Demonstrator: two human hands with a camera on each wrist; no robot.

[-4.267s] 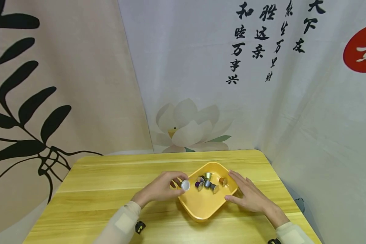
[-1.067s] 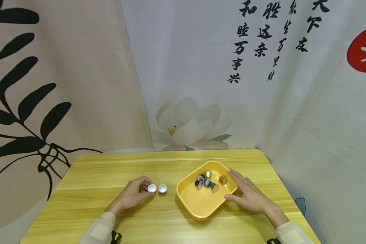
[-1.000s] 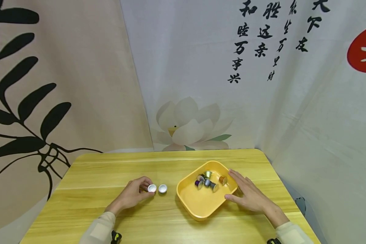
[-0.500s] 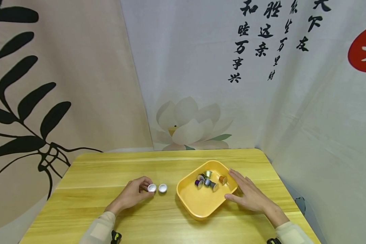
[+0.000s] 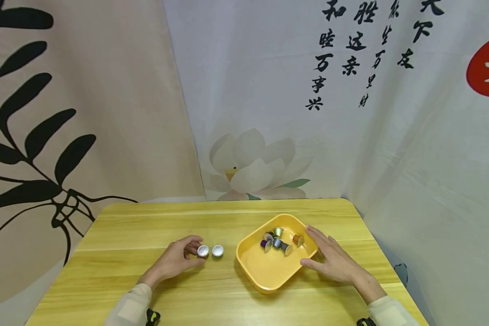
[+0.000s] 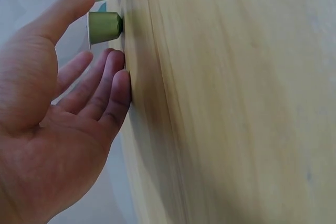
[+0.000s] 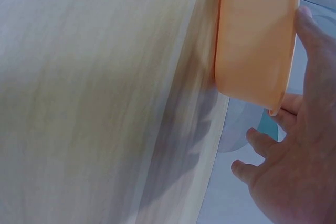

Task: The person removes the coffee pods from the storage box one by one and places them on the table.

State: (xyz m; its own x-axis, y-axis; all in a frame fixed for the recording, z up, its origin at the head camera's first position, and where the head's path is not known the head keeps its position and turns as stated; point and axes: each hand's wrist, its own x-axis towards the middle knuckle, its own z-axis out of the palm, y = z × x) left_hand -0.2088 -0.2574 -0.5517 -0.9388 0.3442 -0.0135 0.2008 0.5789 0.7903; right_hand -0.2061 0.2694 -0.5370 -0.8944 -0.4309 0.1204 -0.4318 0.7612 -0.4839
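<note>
Two green coffee capsules with pale silver lids stand lid up on the table, side by side: the left capsule (image 5: 203, 251) and the right capsule (image 5: 218, 251). My left hand (image 5: 178, 259) is beside the left capsule, thumb and fingers parted around it. In the left wrist view a gap shows between the fingers (image 6: 113, 85) and the nearer capsule (image 6: 105, 26). On the right, a yellow plastic tray (image 5: 265, 276) holds several coffee capsules, among them an orange capsule (image 5: 297, 240) and a purple capsule (image 5: 266, 246). My right hand (image 5: 334, 262) rests on the tray's right corner, fingers spread.
The wooden table (image 5: 146, 231) carries the tray and capsules. Its back edge meets a hanging printed cloth (image 5: 261, 90). A second cloth with a plant print (image 5: 28, 136) hangs at the left.
From the tray's left rim, my left hand has moved left with a capsule and set it down. Its thumb has just come off that capsule. My right hand stays at the tray.
</note>
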